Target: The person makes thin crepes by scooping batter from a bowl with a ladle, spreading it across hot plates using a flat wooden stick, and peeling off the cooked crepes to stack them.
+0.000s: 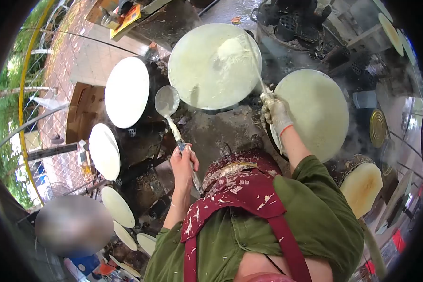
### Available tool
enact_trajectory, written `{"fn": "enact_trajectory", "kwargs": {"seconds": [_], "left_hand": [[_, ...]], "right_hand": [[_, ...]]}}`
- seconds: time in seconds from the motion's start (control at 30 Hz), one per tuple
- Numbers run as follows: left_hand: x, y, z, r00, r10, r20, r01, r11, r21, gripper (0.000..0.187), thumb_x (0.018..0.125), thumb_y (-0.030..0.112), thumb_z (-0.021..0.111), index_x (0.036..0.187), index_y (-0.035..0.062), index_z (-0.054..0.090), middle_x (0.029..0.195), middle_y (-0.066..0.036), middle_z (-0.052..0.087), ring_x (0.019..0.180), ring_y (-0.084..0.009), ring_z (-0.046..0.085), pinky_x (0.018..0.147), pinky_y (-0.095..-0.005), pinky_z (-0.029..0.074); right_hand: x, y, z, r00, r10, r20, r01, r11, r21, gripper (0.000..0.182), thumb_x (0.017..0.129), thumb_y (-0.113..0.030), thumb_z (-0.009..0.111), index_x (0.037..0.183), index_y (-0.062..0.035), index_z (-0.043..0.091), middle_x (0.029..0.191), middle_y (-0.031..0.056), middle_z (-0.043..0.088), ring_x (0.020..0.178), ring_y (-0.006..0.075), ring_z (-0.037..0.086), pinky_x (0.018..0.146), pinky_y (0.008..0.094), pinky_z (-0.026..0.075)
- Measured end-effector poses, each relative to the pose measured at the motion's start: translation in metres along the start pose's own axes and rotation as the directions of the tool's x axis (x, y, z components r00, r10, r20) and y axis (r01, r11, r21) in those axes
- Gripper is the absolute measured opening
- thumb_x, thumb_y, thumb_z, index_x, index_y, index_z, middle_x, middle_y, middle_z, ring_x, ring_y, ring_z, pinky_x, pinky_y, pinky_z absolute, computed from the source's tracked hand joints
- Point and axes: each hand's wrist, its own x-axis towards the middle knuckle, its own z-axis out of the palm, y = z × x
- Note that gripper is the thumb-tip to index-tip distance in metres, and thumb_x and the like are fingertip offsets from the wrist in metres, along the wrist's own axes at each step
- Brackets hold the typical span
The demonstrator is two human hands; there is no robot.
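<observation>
My left hand (182,165) is closed around the handle of a metal ladle (167,100), whose bowl sits left of the far round griddle. Pale batter coats the ladle's neck. My right hand (276,113), in a batter-smeared glove, grips a long thin stick (254,56) that reaches up across the far griddle's right side. On that griddle lies a wide round sheet of pale batter (197,61), with a thicker, rough patch (235,49) near the stick. Another pale round sheet (315,115) covers the griddle right beside my right hand.
Several white round discs (127,92) stand along the left. At right is a browned flatbread (362,188). Dark, coal-like pieces fill a drum (298,23) at the back. A cardboard box (84,113) and wire fence flank the left. Another person (75,225) is at lower left.
</observation>
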Motion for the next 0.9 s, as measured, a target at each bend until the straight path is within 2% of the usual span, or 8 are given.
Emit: {"fn": "enact_trajectory", "kwargs": {"seconds": [0.27, 0.37, 0.47, 0.6, 0.63, 0.73, 0.8, 0.9], "left_hand": [[0.053, 0.018, 0.025, 0.995, 0.077, 0.063, -0.084, 0.99, 0.112, 0.019, 0.098, 0.018, 0.051, 0.087, 0.0019, 0.052, 0.06, -0.001, 0.046, 0.041, -0.0105, 0.044, 0.036, -0.0252, 0.033], [0.135, 0.027, 0.04, 0.972, 0.126, 0.199, -0.153, 0.98, 0.125, 0.022, 0.096, 0.018, 0.05, 0.082, 0.0015, 0.053, 0.061, -0.002, 0.048, 0.043, -0.0109, 0.046, 0.04, -0.0266, 0.033], [0.199, 0.047, 0.076, 0.946, 0.102, 0.307, -0.114, 0.993, 0.02, 0.028, 0.099, 0.021, 0.05, 0.094, -0.0059, 0.055, 0.066, -0.002, 0.048, 0.048, -0.0111, 0.045, 0.044, -0.025, 0.034], [0.238, 0.044, 0.109, 0.927, 0.033, 0.374, 0.007, 0.995, -0.104, 0.027, 0.098, 0.018, 0.049, 0.082, -0.0039, 0.053, 0.061, -0.005, 0.048, 0.044, -0.0137, 0.044, 0.043, -0.0271, 0.034], [0.235, 0.04, 0.109, 0.915, 0.004, 0.403, 0.027, 0.997, -0.069, 0.025, 0.097, 0.017, 0.049, 0.085, -0.005, 0.053, 0.062, -0.004, 0.048, 0.045, -0.0132, 0.043, 0.043, -0.0266, 0.034], [0.217, 0.029, 0.102, 0.898, -0.089, 0.431, 0.095, 0.995, 0.008, 0.023, 0.096, 0.015, 0.049, 0.091, -0.0069, 0.053, 0.065, -0.004, 0.048, 0.046, -0.0121, 0.042, 0.044, -0.0257, 0.032], [0.189, 0.026, 0.096, 0.906, -0.161, 0.392, 0.167, 0.986, 0.02, 0.021, 0.095, 0.013, 0.049, 0.089, -0.0065, 0.053, 0.066, -0.004, 0.048, 0.046, -0.0121, 0.042, 0.043, -0.0258, 0.032], [0.152, 0.018, 0.088, 0.899, -0.261, 0.351, 0.311, 0.946, -0.094, 0.015, 0.094, 0.007, 0.048, 0.089, -0.0063, 0.05, 0.07, -0.005, 0.049, 0.047, -0.011, 0.04, 0.042, -0.0267, 0.031]], "right_hand": [[-0.008, -0.014, -0.022, 0.961, 0.011, 0.275, -0.078, 0.969, 0.235, 0.014, 0.096, -0.025, 0.056, 0.091, -0.0133, 0.063, 0.058, -0.0044, 0.051, 0.038, 0.0052, 0.039, 0.033, 0.0225, 0.025], [-0.017, -0.041, -0.013, 0.988, -0.123, 0.089, 0.143, 0.953, -0.268, 0.011, 0.094, -0.02, 0.06, 0.098, -0.013, 0.067, 0.065, -0.006, 0.056, 0.046, 0.0046, 0.043, 0.038, 0.0233, 0.029], [-0.021, -0.014, -0.008, 0.986, 0.02, 0.168, 0.003, 0.991, -0.137, 0.013, 0.094, -0.026, 0.061, 0.088, -0.0146, 0.063, 0.06, -0.0098, 0.05, 0.044, 0.001, 0.04, 0.033, 0.0199, 0.024], [-0.071, 0.02, -0.028, 0.971, -0.003, 0.237, 0.009, 1.0, -0.021, 0.03, 0.094, -0.017, 0.06, 0.123, -0.0106, 0.063, 0.069, -0.008, 0.054, 0.05, 0.0018, 0.042, 0.041, 0.0195, 0.03], [-0.087, 0.023, -0.024, 0.962, -0.222, 0.156, 0.245, 0.959, -0.141, 0.031, 0.094, -0.014, 0.058, 0.125, -0.009, 0.062, 0.071, -0.0082, 0.054, 0.052, 0.001, 0.043, 0.042, 0.0193, 0.032], [-0.08, 0.041, -0.008, 0.967, -0.23, -0.111, 0.237, 0.97, 0.056, 0.029, 0.093, -0.013, 0.059, 0.122, -0.007, 0.063, 0.069, -0.0083, 0.053, 0.053, 0.0008, 0.043, 0.043, 0.0191, 0.033], [-0.078, 0.055, 0.018, 0.981, -0.195, 0.013, 0.195, 0.981, 0.008, 0.018, 0.096, -0.03, 0.055, 0.086, -0.0163, 0.06, 0.057, -0.0069, 0.045, 0.039, 0.0044, 0.036, 0.034, 0.0218, 0.028], [-0.096, 0.059, 0.048, 0.988, -0.013, 0.152, 0.018, 0.999, -0.034, 0.019, 0.097, -0.032, 0.054, 0.087, -0.0161, 0.061, 0.059, -0.0066, 0.047, 0.041, 0.0046, 0.038, 0.034, 0.0208, 0.027]]}}
